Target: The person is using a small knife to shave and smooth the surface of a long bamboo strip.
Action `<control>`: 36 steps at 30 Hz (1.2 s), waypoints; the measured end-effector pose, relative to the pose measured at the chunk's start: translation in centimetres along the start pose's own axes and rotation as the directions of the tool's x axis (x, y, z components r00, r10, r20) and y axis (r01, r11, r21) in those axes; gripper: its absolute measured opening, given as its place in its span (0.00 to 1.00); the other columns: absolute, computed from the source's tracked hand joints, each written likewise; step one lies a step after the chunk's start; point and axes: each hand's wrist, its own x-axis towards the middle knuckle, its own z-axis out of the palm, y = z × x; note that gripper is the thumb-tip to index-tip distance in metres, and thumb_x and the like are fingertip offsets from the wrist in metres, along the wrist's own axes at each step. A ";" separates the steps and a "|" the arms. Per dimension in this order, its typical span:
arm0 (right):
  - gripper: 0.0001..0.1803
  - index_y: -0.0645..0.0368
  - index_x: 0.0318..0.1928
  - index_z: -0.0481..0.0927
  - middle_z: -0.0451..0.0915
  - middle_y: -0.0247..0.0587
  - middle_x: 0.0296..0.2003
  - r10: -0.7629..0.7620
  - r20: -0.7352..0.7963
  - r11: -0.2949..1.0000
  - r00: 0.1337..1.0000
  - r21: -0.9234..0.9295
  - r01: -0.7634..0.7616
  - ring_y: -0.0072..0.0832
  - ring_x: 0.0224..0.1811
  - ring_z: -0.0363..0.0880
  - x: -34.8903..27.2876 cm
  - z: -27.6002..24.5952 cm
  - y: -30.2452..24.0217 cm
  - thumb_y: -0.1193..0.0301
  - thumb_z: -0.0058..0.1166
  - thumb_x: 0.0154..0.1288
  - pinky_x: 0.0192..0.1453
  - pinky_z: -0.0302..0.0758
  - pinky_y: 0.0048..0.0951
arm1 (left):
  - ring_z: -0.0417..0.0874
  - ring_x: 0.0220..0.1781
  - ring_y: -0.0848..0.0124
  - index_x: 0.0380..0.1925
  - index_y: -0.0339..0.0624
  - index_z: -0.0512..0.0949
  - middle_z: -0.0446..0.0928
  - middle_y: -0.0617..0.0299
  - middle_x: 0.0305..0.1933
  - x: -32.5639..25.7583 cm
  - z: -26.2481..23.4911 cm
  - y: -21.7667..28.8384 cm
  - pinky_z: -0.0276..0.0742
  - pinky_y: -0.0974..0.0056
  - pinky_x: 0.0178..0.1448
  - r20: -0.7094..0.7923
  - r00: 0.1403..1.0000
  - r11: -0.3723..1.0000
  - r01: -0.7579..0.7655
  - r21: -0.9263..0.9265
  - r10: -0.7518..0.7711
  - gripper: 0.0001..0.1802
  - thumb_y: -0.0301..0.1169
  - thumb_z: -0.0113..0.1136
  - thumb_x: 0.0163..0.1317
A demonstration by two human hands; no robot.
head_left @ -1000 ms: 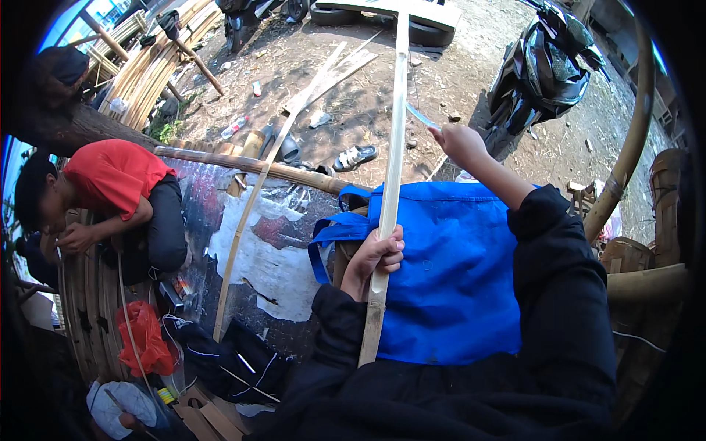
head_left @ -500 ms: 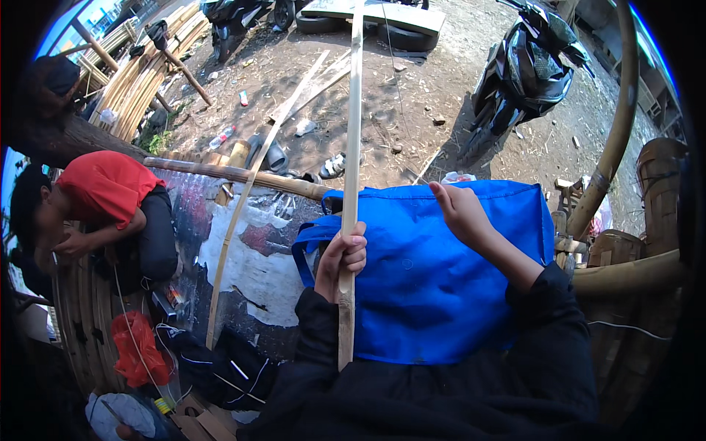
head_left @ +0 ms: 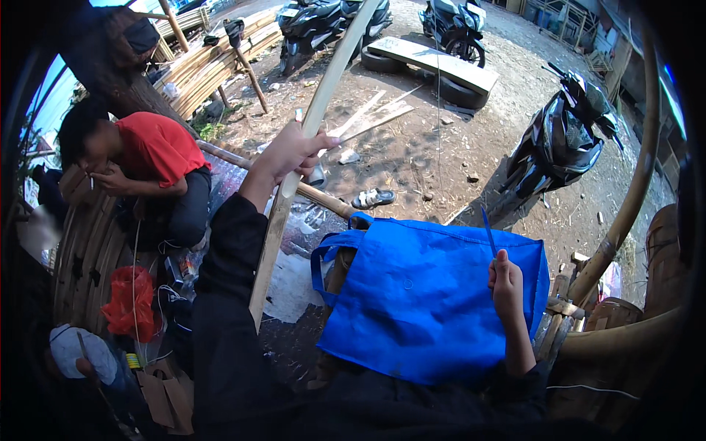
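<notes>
A long, pale bamboo strip (head_left: pixel 334 81) slants up and away, its lower end beside my left sleeve. My left hand (head_left: pixel 293 153) is closed round it partway along, arm stretched forward. Over on the right, my right hand (head_left: pixel 506 285) is closed in a fist round a knife (head_left: pixel 488 234); its thin blade points up, tinted blue, and the handle is hidden in the fingers. The knife is apart from the strip. Below and between the hands, a blue fabric bag (head_left: pixel 412 294) with strap handles lies spread in front of my body.
At left sits a person in a red shirt (head_left: pixel 162 151), near a red plastic bag (head_left: pixel 130 305). A bamboo rail (head_left: pixel 323 200) and curved bamboo post (head_left: pixel 618 213) border the seat. Beyond stand a motorbike (head_left: pixel 562 151), a board on tyres (head_left: pixel 434 62) and stacked bamboo (head_left: pixel 220 62).
My left hand has moved forward and left, and the bamboo strip has gone from near upright to slanted. My right hand has lowered; the knife blade now shows. The view has shifted.
</notes>
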 end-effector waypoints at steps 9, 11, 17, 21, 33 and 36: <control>0.31 0.54 0.15 0.59 0.56 0.24 0.12 -0.039 -0.017 0.998 0.999 0.054 0.040 0.13 0.15 0.53 -0.3 -1.2 -0.4 0.47 0.31 0.69 0.18 0.49 0.19 | 0.58 0.09 0.83 0.18 0.43 0.62 0.55 0.73 0.10 1.8 -0.3 12.6 0.58 0.74 0.14 -0.140 0.875 0.837 -0.381 0.392 0.464 0.25 0.51 0.57 0.58; 0.30 0.53 0.15 0.57 0.55 0.23 0.12 -0.031 -0.045 0.996 0.999 0.088 0.035 0.11 0.13 0.51 -0.5 -1.6 -0.6 0.46 0.31 0.69 0.16 0.46 0.18 | 0.53 0.08 0.85 0.14 0.50 0.59 0.53 0.75 0.09 2.6 0.3 14.6 0.49 0.75 0.13 -0.112 0.800 0.776 -0.522 0.354 0.589 0.25 0.50 0.57 0.58; 0.30 0.52 0.14 0.58 0.55 0.23 0.11 -0.018 -0.116 0.992 0.993 0.121 0.032 0.11 0.12 0.51 -1.2 -3.6 -0.2 0.47 0.31 0.69 0.15 0.46 0.18 | 0.58 0.09 0.81 0.23 0.45 0.68 0.58 0.72 0.12 3.9 2.0 21.0 0.58 0.72 0.12 -0.210 0.708 0.735 -0.616 0.283 0.674 0.17 0.45 0.57 0.60; 0.30 0.53 0.14 0.58 0.55 0.23 0.11 -0.044 -0.143 0.991 0.989 0.115 0.061 0.11 0.14 0.51 -1.7 -3.7 0.3 0.48 0.31 0.70 0.16 0.47 0.18 | 0.52 0.09 0.82 0.13 0.49 0.59 0.52 0.74 0.09 3.6 1.1 20.9 0.48 0.72 0.14 -0.151 0.583 0.602 -0.758 0.252 0.798 0.25 0.47 0.58 0.59; 0.30 0.51 0.15 0.57 0.54 0.22 0.10 -0.077 -0.164 0.981 0.984 0.163 0.104 0.11 0.10 0.49 -2.4 -3.2 1.3 0.45 0.31 0.68 0.13 0.45 0.17 | 0.45 0.10 0.80 0.17 0.49 0.54 0.46 0.72 0.12 -2.2 4.2 19.7 0.43 0.71 0.15 -0.359 0.343 0.416 -0.897 0.147 0.868 0.23 0.46 0.44 0.67; 0.28 0.54 0.16 0.58 0.56 0.24 0.14 0.003 -0.102 0.979 0.995 0.204 0.018 0.12 0.17 0.53 -3.0 -2.7 -0.1 0.50 0.32 0.71 0.20 0.50 0.19 | 0.45 0.10 0.80 0.16 0.49 0.53 0.45 0.72 0.11 -3.9 5.5 17.3 0.44 0.71 0.15 -0.424 0.266 0.364 -0.916 0.169 0.866 0.24 0.47 0.41 0.67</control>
